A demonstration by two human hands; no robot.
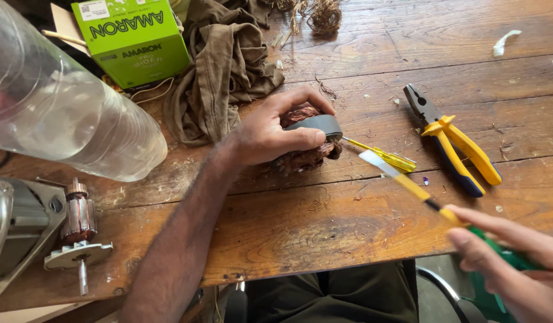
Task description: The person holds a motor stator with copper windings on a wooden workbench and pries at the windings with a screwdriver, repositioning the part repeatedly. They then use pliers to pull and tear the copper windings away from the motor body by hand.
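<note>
So the coppery wound coil piece [300, 157] with the grey band [318, 124] across its top sits on the wooden bench [324, 233], and the left hand [270, 131] is clamped over it, fingers [300, 100] curled round the top and thumb pressed on the band. A small yellow screwdriver [387, 157] lies just right of the coil. Right of that, the right hand [507, 263] has its fingers closed round a green-handled tool [408, 184] whose flat pale tip points toward the coil, not touching it. Yellow and blue pliers [453, 143] lie further right. Left of the coil: brown rag [222, 66], green box [133, 39], clear plastic bottle [67, 113], and a motor armature [79, 224].
</note>
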